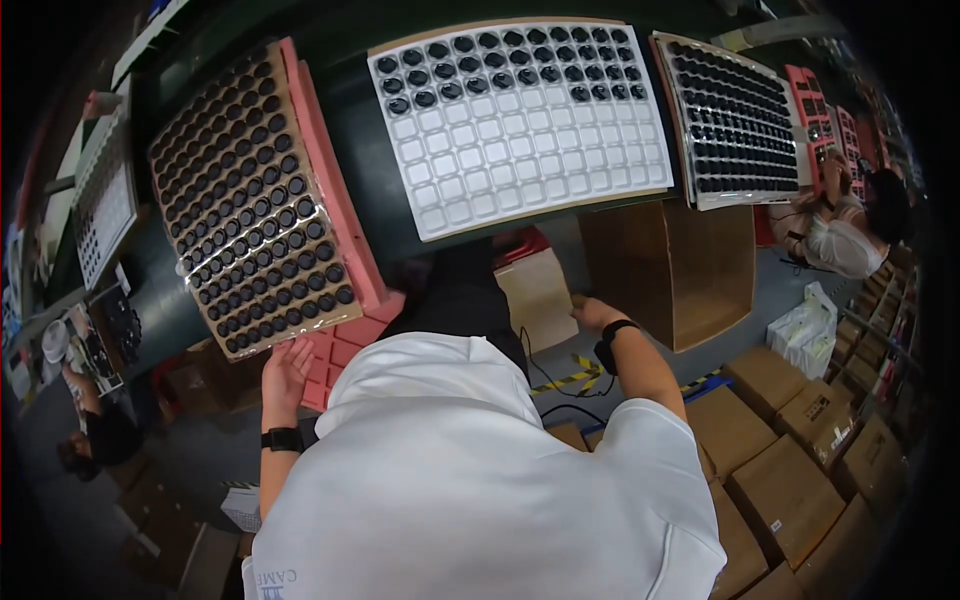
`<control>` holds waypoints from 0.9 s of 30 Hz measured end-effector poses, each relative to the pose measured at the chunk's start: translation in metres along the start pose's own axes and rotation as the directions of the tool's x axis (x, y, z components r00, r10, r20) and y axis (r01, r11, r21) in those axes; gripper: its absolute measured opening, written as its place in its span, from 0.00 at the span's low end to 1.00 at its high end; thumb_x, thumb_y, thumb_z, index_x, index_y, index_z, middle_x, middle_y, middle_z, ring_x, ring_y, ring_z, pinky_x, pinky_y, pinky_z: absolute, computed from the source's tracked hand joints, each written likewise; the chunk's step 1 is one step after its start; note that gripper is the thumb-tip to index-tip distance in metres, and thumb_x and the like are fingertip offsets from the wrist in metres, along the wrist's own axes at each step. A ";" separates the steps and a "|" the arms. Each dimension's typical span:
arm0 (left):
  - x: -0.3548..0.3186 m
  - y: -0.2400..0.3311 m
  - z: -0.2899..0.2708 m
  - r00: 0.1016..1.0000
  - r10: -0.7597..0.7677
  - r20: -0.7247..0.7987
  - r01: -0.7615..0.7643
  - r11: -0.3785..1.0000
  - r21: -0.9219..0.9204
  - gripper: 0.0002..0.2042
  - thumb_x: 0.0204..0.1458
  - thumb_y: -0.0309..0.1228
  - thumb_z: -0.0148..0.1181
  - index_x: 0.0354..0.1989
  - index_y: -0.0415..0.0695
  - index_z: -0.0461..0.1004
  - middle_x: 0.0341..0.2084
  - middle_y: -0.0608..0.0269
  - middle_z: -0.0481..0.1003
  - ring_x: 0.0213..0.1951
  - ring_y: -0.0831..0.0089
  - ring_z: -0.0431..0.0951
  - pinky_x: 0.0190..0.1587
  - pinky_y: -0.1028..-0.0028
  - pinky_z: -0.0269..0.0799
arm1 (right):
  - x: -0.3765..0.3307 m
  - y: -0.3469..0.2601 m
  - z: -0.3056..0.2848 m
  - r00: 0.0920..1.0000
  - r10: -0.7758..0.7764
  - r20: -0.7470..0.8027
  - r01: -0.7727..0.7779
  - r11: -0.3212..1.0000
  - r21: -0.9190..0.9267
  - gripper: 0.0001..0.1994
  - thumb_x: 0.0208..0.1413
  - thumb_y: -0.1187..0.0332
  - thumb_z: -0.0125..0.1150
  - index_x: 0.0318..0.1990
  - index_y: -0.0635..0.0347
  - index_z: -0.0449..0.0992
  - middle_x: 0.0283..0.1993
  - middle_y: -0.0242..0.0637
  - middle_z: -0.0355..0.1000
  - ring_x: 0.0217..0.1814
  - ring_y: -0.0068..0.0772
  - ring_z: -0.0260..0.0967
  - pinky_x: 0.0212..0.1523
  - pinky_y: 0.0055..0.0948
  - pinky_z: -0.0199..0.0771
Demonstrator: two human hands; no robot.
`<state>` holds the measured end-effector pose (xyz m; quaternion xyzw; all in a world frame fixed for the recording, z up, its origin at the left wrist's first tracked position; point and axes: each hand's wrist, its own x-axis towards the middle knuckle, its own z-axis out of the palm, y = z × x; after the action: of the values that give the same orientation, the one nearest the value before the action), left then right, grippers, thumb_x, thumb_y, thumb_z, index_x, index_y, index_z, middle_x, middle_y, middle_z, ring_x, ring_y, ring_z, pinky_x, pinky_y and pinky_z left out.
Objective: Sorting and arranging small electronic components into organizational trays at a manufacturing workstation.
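My left hand (pixel 290 366) is at the near edge of a brown tray (pixel 236 352) filled with rows of small round black parts. Its fingers are stretched out and lie close to the tray's edge; whether they touch it I cannot tell. Low on the right, my right hand (pixel 598 314) is closed at the edge of a beige-topped stool (pixel 540 292), its fingertips partly hidden. Ahead on the bench lies a white tray (pixel 490 185) with square pockets. Black parts fill its far rows, with a short gap in the third row; the nearer pockets hold none.
Pink trays (pixel 335 200) lie under and beside the brown one. To the right stand another full tray (pixel 735 125) and an open cardboard box (pixel 665 265). Closed cartons (pixel 785 495) crowd the floor behind. Co-workers (pixel 845 225) sit at right and far left.
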<state>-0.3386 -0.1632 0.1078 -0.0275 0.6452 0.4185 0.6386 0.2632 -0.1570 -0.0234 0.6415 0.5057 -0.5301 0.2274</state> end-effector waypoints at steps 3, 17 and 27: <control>-0.002 -0.002 0.003 0.999 0.014 -0.035 -0.016 0.999 -0.040 0.09 0.57 0.31 0.49 0.43 0.42 0.65 0.46 0.51 0.71 0.50 0.60 0.72 0.51 0.65 0.69 | 0.004 -0.053 -0.002 0.976 -0.164 -0.142 0.168 0.986 0.012 0.18 0.54 0.57 0.54 0.44 0.63 0.74 0.44 0.50 0.73 0.49 0.50 0.70 0.47 0.40 0.69; 0.009 -0.032 0.011 0.992 0.130 0.001 -0.122 0.932 -0.341 0.16 0.56 0.34 0.50 0.49 0.38 0.66 0.45 0.54 0.71 0.49 0.61 0.71 0.50 0.67 0.68 | -0.122 -0.440 -0.110 0.463 -0.846 -0.265 0.882 0.469 0.045 0.10 0.56 0.68 0.54 0.41 0.65 0.73 0.34 0.38 0.74 0.36 0.30 0.71 0.39 0.26 0.70; 0.014 -0.045 0.026 0.970 0.138 -0.201 -0.210 0.892 -0.401 0.08 0.53 0.29 0.50 0.41 0.44 0.67 0.40 0.57 0.73 0.43 0.64 0.74 0.44 0.68 0.70 | -0.031 -0.640 -0.186 0.399 -0.898 -0.188 0.774 0.439 -0.456 0.13 0.55 0.65 0.55 0.44 0.63 0.73 0.39 0.41 0.74 0.42 0.37 0.72 0.43 0.31 0.70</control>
<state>-0.2945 -0.1709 0.0775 -0.1410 0.5916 0.5989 0.5211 -0.2200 0.2309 0.2230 0.3464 0.8682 -0.3435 -0.0906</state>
